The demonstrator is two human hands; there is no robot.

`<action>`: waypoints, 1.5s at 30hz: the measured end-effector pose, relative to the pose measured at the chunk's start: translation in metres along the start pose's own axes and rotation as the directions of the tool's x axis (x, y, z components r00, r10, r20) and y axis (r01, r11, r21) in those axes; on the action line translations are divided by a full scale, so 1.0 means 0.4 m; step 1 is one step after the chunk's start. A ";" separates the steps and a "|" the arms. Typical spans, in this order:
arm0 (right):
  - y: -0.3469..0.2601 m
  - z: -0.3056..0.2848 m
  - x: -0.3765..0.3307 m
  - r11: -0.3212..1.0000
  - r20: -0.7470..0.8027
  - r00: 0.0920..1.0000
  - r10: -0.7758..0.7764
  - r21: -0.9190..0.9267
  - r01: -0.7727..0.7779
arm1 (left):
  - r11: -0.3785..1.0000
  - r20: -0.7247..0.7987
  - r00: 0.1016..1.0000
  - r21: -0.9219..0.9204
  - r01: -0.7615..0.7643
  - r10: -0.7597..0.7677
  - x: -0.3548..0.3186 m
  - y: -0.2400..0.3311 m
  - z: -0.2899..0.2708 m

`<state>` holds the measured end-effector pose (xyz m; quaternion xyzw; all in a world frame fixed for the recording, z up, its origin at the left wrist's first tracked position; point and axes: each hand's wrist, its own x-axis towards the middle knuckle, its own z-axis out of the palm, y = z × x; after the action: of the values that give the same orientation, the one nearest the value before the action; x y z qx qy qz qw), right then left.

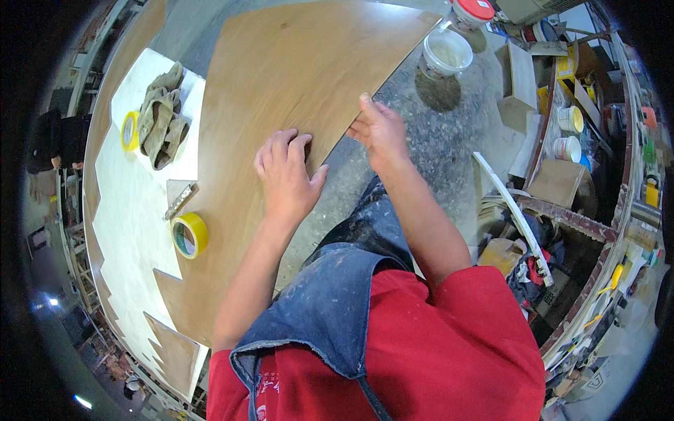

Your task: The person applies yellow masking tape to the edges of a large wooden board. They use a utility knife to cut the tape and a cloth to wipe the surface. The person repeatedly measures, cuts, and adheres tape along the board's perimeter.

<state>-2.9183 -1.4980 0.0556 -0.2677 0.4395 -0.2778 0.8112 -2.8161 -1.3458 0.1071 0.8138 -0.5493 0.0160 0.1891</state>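
A large brown wood-grain sheet (pixel 274 84), like veneer, spreads in front of me, its right edge slanting down toward my body. My right hand (pixel 382 137) pinches that edge, thumb on top and fingers curled below. On the sheet's surface rests my left hand (pixel 288 172), fingers apart and slightly bent, close to the same edge. A roll of yellow tape (pixel 189 236) stands to the left of my left forearm. Beside it lies a narrow metallic tool (pixel 180 201), perhaps a utility knife.
At left, a crumpled grey-brown cloth (pixel 163 116) and another yellow tape roll (pixel 130 131) lie on white jagged-edged sheeting (pixel 130 217). Right of the sheet, a white bucket (pixel 446 53) and a red-lidded bucket (pixel 472 12) stand on the floor. Cluttered shelving (pixel 572 224) lines the right.
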 end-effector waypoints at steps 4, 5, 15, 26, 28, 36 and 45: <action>-0.009 -0.001 0.002 0.999 0.009 1.000 -0.012 0.033 0.012 | 0.998 0.053 0.997 -0.016 0.054 -0.053 0.031 0.015 0.017; -0.008 -0.003 0.006 0.999 0.015 1.000 -0.007 0.050 0.007 | 0.998 0.047 0.997 0.010 0.061 -0.062 0.043 0.021 0.024; -0.037 -0.087 0.071 0.987 0.258 0.954 0.151 0.023 -0.162 | 0.995 0.105 0.994 0.097 0.020 -0.030 0.071 0.030 0.043; -0.245 -0.176 0.246 0.992 0.305 0.949 0.078 0.073 -0.105 | 0.998 0.286 0.957 0.052 0.024 -0.038 0.188 0.085 0.017; -0.245 -0.177 0.260 0.987 0.329 0.940 0.089 0.101 -0.129 | 0.999 0.314 0.949 -0.037 0.038 -0.024 0.306 0.114 0.050; -0.251 -0.185 0.277 0.986 0.372 0.921 0.114 0.075 -0.152 | 0.948 0.389 0.886 -0.281 -0.147 0.253 0.819 0.291 0.236; -0.250 -0.187 0.281 0.975 0.420 0.898 0.134 0.106 -0.195 | 0.906 0.663 0.741 -0.372 0.201 0.108 0.853 0.285 0.266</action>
<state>-2.9527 -1.6597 0.0247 -0.2222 0.2591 -0.1770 0.9231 -2.8029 -1.7203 0.1210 0.7179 -0.5491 -0.4007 0.1499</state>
